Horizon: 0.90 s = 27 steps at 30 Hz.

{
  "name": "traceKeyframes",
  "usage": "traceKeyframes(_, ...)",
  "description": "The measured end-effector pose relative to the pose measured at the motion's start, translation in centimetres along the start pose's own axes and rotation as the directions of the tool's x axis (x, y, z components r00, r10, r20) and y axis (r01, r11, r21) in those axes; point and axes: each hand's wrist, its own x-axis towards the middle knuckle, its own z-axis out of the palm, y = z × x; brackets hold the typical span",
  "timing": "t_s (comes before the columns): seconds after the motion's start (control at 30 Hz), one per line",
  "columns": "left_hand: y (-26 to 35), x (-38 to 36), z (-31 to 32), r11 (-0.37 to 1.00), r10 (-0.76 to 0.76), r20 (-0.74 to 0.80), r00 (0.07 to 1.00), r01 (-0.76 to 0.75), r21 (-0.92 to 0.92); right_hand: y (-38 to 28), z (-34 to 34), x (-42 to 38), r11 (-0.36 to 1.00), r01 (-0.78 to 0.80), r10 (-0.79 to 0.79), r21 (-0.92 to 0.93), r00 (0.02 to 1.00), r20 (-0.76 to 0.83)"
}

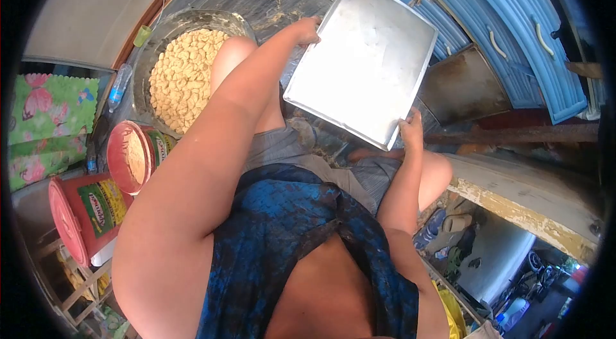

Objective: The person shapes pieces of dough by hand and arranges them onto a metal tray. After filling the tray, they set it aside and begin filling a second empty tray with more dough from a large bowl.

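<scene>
Head view: left hand (308,30) closed on one long edge of a shiny metal tray (369,63), right hand (412,126) gripping near the opposite lower corner, thumb on the rim. Tray is up in front of the crossed or bent legs, turned askew, pale face toward the camera; contact with the floor can't be told. Step in hand, as I judge it: handling and positioning the tray. Next move would call for both grips kept even while it is levelled and set down steady. Outward, beside the left knee: wide basin (142,96) of pale, lumpy pieces (183,73). Farther left, red bucket (119,153) with pale contents; on the right, blue cabinet (462,12).
</scene>
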Motion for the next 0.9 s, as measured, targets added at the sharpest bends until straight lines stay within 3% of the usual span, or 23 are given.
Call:
traceKeyframes(0.17, -1.6, 1.5, 0.4, 0.996, 0.087, -0.017, 0.996, -0.086, 0.029, -0.4, -0.4, -0.4, 1.0, 0.017, -0.017, -0.005, 1.0, 0.011)
traceKeyframes(0.23, -1.3, 1.0, 0.0, 0.962, 0.19, -0.046, 0.981, -0.177, 0.206, 0.6, -0.4, 0.1, 0.999, 0.032, -0.032, 0.014, 0.999, 0.019)
traceKeyframes(0.3, -0.4, 0.1, -0.4, 0.968, 0.167, -0.028, 0.986, -0.159, 0.193, 0.8, -0.5, 0.2, 0.999, 0.042, -0.043, 0.033, 0.999, 0.031)
traceKeyframes(0.37, -0.6, 0.3, -0.1, 0.974, 0.141, -0.01, 0.99, -0.137, 0.18, 0.0, -0.8, -0.2, 0.999, -0.044, 0.043, 0.012, 0.996, 0.077)
traceKeyframes(0.4, -1.3, 1.3, 0.5, 0.948, 0.176, -0.043, 0.983, -0.158, 0.278, -0.6, -0.7, -0.6, 0.999, -0.042, 0.041, 0.009, 0.996, 0.081)
traceKeyframes(0.47, -0.2, 1.2, 0.8, 0.913, 0.215, -0.087, 0.973, -0.169, 0.371, -2.4, -0.8, -1.1, 0.922, 0.113, -0.154, -0.37, 0.985, -0.082)
traceKeyframes(0.53, 3.8, -2.1, 1.2, 0.861, 0.26, -0.245, 0.934, -0.109, 0.496, -5.6, -2.1, -0.7, 0.848, 0.345, -0.439, -0.401, 0.882, -0.17)
traceKeyframes(0.6, 5.2, -2.1, 2.9, 0.836, 0.462, -0.396, 0.794, -0.239, 0.495, -13.2, -3.9, -1.3, 0.751, 0.526, -0.65, -0.398, 0.696, -0.306)
traceKeyframes(0.63, 6.0, -2.1, 3.6, 0.838, 0.457, -0.394, 0.798, -0.236, 0.492, -16.8, -4.4, -1.7, 0.726, 0.566, -0.687, -0.391, 0.607, -0.399)
traceKeyframes(0.7, 7.5, -2.1, 4.7, 0.675, 0.695, -0.408, 0.592, -0.341, 0.654, -22.3, -4.9, -2.1, 0.653, 0.658, -0.733, -0.376, 0.424, -0.532)
traceKeyframes(0.73, 7.8, -2.0, 5.4, 0.677, 0.692, -0.407, 0.597, -0.339, 0.654, -23.7, -4.5, -1.6, 0.618, 0.696, -0.737, -0.366, 0.351, -0.578)
traceKeyframes(0.83, 7.8, -1.1, 6.9, 0.622, 0.727, -0.356, 0.587, -0.345, 0.703, -23.9, -1.2, 3.0, 0.583, 0.625, -0.794, -0.519, 0.303, -0.528)
traceKeyframes(0.9, 6.0, 0.1, 7.9, 0.723, 0.601, -0.36, 0.714, -0.292, 0.626, -18.2, 4.7, 9.8, 0.545, 0.412, -0.776, -0.73, 0.577, -0.253)
